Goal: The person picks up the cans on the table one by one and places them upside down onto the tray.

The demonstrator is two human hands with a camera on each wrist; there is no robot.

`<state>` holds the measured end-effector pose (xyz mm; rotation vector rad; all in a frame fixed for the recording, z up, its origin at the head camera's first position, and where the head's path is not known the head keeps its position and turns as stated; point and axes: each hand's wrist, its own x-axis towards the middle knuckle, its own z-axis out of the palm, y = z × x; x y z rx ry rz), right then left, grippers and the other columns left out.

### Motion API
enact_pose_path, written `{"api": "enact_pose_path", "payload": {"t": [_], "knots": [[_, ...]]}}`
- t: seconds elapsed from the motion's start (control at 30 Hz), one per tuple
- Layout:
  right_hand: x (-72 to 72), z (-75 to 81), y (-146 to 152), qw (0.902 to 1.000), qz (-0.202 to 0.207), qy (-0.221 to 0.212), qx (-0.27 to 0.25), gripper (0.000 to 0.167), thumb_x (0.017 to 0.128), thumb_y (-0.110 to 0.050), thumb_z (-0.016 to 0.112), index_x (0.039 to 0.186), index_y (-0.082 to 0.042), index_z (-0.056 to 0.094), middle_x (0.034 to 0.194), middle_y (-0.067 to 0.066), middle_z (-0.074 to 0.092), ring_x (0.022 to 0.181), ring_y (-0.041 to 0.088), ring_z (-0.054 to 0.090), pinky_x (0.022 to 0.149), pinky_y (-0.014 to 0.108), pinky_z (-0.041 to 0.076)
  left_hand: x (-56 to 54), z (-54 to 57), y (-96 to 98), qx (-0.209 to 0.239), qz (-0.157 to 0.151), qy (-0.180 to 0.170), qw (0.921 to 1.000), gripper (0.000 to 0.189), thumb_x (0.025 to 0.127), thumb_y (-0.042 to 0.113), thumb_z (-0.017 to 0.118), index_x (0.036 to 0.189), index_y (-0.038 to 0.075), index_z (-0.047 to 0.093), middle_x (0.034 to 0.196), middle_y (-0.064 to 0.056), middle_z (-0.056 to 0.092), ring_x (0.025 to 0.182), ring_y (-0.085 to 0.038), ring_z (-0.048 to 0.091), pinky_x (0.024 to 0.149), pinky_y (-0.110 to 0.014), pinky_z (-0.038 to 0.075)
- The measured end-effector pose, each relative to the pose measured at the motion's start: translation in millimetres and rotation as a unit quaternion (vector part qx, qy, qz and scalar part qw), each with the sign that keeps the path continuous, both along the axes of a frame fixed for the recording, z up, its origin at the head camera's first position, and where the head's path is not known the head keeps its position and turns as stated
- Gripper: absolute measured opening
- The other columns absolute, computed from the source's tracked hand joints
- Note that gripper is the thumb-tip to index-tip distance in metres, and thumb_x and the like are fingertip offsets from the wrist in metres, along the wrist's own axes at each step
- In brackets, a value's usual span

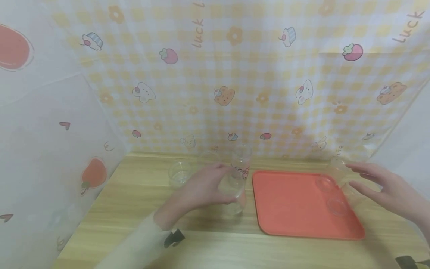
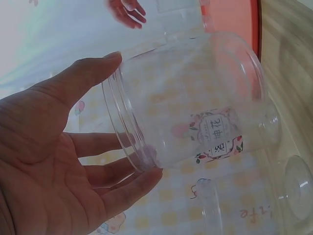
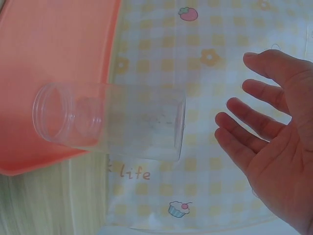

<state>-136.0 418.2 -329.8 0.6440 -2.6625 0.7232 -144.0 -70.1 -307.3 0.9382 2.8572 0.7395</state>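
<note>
My left hand [image 1: 201, 188] grips a clear plastic jar [image 2: 171, 88] near the left side of the tray. In the left wrist view the thumb and the fingers lie across from each other on its threaded rim. A label with flowers and dark characters [image 2: 220, 132] shows through or on the clear plastic; I cannot tell which. At the tray's right side my right hand [image 1: 386, 188] is held with spread, relaxed fingers, apart from the things near it. Beside it, in the right wrist view, a clear jar [image 3: 132, 122] stands with its threaded end toward the tray.
An orange-red tray [image 1: 295, 209] lies on the wooden table [image 1: 215, 250], with clear round rims at its right side. A labelled clear jar [image 1: 241, 157] stands behind the left hand, and a low clear jar [image 1: 179, 175] farther left. Patterned cloth [image 1: 235, 74] hangs at the back.
</note>
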Motion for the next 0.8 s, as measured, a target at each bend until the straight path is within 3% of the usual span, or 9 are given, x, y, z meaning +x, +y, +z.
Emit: {"api": "enact_pose_path", "payload": {"t": [0.1, 0.3, 0.53, 0.67, 0.8], "knots": [[0.1, 0.0, -2.6, 0.9999, 0.001, 0.003, -0.017, 0.056, 0.083, 0.006, 0.080, 0.135, -0.003, 0.061, 0.133, -0.008, 0.058, 0.115, -0.017, 0.045, 0.090, 0.000, 0.034, -1.5, -2.1, -2.9, 0.010, 0.002, 0.001, 0.9999, 0.069, 0.081, 0.045, 0.085, 0.138, 0.016, 0.062, 0.138, -0.004, 0.060, 0.126, -0.025, 0.055, 0.104, -0.043, 0.047], [0.9, 1.1, -6.4, 0.9991, 0.005, 0.007, -0.041, 0.061, 0.082, 0.011, 0.078, 0.138, -0.003, 0.059, 0.131, -0.018, 0.056, 0.116, -0.015, 0.048, 0.090, 0.000, 0.036, -2.8, -9.8, -10.5, 0.048, 0.012, -0.006, 0.9987, 0.075, 0.081, 0.047, 0.084, 0.142, 0.014, 0.058, 0.145, -0.005, 0.055, 0.134, -0.027, 0.048, 0.109, -0.047, 0.042], [1.5, 0.8, -13.8, 0.9966, 0.020, 0.031, -0.073, 0.059, 0.079, 0.019, 0.075, 0.134, 0.002, 0.060, 0.128, -0.016, 0.061, 0.116, -0.009, 0.054, 0.092, 0.003, 0.040, -3.1, -22.7, -19.7, 0.118, 0.030, 0.002, 0.9926, 0.075, 0.080, 0.044, 0.086, 0.142, 0.011, 0.058, 0.143, -0.004, 0.056, 0.130, -0.025, 0.051, 0.106, -0.046, 0.045], [2.3, 0.9, -19.9, 0.9939, 0.027, 0.026, -0.103, 0.055, 0.082, 0.020, 0.071, 0.134, 0.005, 0.058, 0.129, -0.013, 0.062, 0.117, -0.005, 0.056, 0.092, 0.006, 0.042, -2.9, -30.8, -23.4, 0.164, 0.032, -0.008, 0.9858, 0.076, 0.080, 0.039, 0.087, 0.143, 0.010, 0.056, 0.141, -0.005, 0.057, 0.124, -0.024, 0.056, 0.101, -0.043, 0.050], [3.6, 1.0, -27.0, 0.9902, 0.031, 0.010, -0.136, 0.052, 0.086, 0.021, 0.067, 0.135, 0.008, 0.056, 0.129, -0.009, 0.064, 0.116, -0.001, 0.058, 0.091, 0.009, 0.045, -1.9, -38.2, -24.5, 0.232, 0.022, -0.024, 0.9721, 0.074, 0.080, 0.032, 0.089, 0.143, 0.012, 0.056, 0.138, -0.002, 0.058, 0.121, -0.020, 0.056, 0.100, -0.035, 0.051]]}}
